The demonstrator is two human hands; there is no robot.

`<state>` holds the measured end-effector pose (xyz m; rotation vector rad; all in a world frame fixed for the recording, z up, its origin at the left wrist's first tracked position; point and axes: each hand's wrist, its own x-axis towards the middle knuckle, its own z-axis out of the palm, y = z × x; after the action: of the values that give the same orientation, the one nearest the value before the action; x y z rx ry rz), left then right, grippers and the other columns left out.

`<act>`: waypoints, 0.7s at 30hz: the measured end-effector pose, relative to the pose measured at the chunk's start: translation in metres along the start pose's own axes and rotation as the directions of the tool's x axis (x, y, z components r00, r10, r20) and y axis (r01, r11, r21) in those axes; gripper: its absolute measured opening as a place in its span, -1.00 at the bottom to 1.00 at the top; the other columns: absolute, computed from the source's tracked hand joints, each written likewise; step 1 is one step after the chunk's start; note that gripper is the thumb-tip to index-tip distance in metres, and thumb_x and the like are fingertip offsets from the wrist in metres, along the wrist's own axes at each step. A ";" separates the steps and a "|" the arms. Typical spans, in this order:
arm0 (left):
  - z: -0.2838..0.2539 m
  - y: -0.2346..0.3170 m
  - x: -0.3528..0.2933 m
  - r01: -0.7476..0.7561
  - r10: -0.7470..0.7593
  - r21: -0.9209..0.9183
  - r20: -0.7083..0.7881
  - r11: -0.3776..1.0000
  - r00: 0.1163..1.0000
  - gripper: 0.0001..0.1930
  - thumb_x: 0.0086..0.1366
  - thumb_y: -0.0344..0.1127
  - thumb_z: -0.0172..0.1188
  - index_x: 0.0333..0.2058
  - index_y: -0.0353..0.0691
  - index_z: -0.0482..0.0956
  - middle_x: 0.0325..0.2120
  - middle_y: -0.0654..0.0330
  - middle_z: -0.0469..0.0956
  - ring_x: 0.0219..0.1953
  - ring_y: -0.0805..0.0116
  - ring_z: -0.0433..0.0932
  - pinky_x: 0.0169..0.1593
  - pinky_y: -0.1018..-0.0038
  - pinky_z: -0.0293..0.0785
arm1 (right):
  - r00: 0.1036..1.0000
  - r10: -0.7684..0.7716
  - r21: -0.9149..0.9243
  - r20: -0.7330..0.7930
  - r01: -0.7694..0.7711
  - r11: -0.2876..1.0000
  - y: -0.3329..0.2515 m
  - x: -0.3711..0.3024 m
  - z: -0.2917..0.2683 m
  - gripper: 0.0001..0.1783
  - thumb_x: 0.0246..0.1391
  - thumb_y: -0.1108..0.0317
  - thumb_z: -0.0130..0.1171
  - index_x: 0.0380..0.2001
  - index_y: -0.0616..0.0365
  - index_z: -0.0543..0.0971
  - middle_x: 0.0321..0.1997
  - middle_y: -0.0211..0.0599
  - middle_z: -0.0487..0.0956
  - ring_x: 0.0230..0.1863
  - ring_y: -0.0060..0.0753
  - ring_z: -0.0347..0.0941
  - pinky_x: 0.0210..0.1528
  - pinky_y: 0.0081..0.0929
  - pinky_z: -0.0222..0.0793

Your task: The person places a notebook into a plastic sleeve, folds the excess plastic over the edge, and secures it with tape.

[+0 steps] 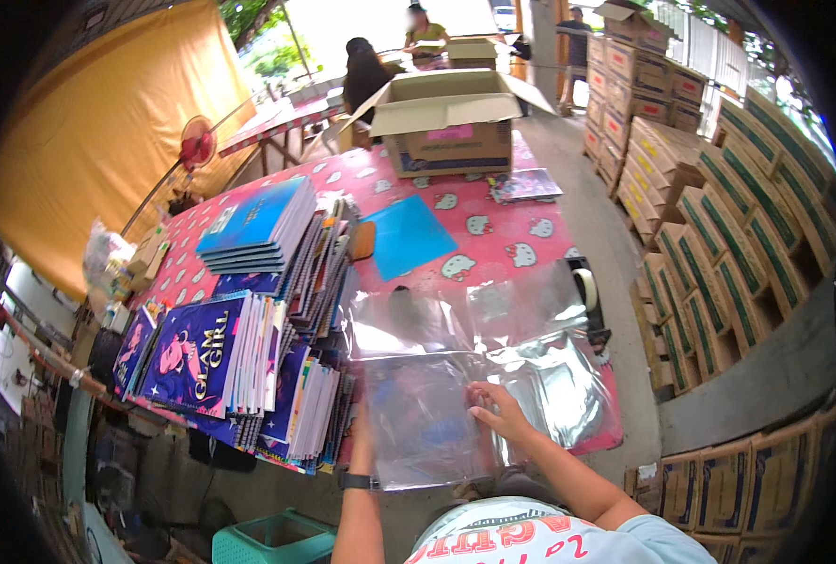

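Observation:
A clear plastic sleeve [423, 428] hangs between my hands at the table's near edge. My right hand [500, 410] is at its right edge, thumb and fingers closed on the film. My left hand [362, 434] lies along its left edge; its fingers are hidden by glare and the film, and a dark watch [355, 481] is on that wrist. More clear plastic sleeves [540, 324] lie flat beyond and to the right, shining with reflections. Left of them stand stacks of spiral notebooks [319, 268], with purple-covered notebooks [197, 352] nearer and blue notebooks [258, 221] on top.
A blue sheet [407, 235] lies on the pink patterned table [517, 226]. A tape dispenser [587, 289] stands by its right edge. An open carton [451, 146] sits at the far end. Stacked cartons [639, 80] line the right; a green plastic basket [277, 538] is below. Other people are in the background.

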<state>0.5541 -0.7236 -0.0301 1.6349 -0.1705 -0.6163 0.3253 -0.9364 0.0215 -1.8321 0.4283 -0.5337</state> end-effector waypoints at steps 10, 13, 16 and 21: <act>-0.012 -0.002 -0.011 0.287 -0.216 -0.225 0.296 0.931 0.930 -0.65 0.36 -0.21 -0.13 0.01 -0.28 0.35 -0.16 0.23 0.44 -0.17 0.38 0.39 -0.07 0.50 0.36 | 0.995 -0.016 -0.131 -0.097 0.003 0.991 0.031 0.000 -0.006 -0.09 -0.20 0.02 0.35 0.14 0.27 0.19 0.20 0.03 0.22 0.18 0.05 0.14 0.21 -0.18 0.05; 0.008 0.006 -0.010 0.297 -0.231 -0.222 0.279 0.929 0.932 -0.66 0.36 -0.21 -0.13 0.01 -0.28 0.35 -0.17 0.23 0.45 -0.18 0.39 0.40 -0.08 0.50 0.37 | 0.996 0.057 0.025 -0.074 -0.056 0.998 0.037 0.000 -0.009 -0.11 -0.15 0.03 0.31 0.16 0.26 0.17 0.16 0.03 0.25 0.14 0.00 0.16 0.19 -0.22 0.07; 0.030 0.009 -0.004 0.297 -0.231 -0.232 0.275 0.926 0.933 -0.66 0.36 -0.21 -0.12 0.00 -0.27 0.35 -0.18 0.23 0.45 -0.20 0.39 0.41 -0.09 0.50 0.38 | 0.991 0.112 0.131 -0.071 -0.102 0.986 0.035 0.002 -0.014 -0.19 -0.06 0.06 0.23 0.16 0.27 0.16 0.11 0.01 0.27 0.11 -0.08 0.17 0.19 -0.27 0.04; 0.051 -0.001 -0.016 0.300 -0.233 -0.264 0.257 0.917 0.938 -0.67 0.35 -0.21 -0.12 -0.01 -0.27 0.36 -0.20 0.22 0.46 -0.21 0.39 0.42 -0.12 0.50 0.39 | 0.995 0.086 0.174 -0.058 -0.075 0.982 0.036 0.001 -0.018 -0.26 0.04 0.11 0.15 0.17 0.29 0.15 0.11 0.00 0.27 0.13 -0.12 0.16 0.20 -0.28 0.02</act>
<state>0.5158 -0.7609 -0.0280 1.3013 -0.0099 -0.9877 0.3152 -0.9626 -0.0073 -1.6284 0.4836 -0.5588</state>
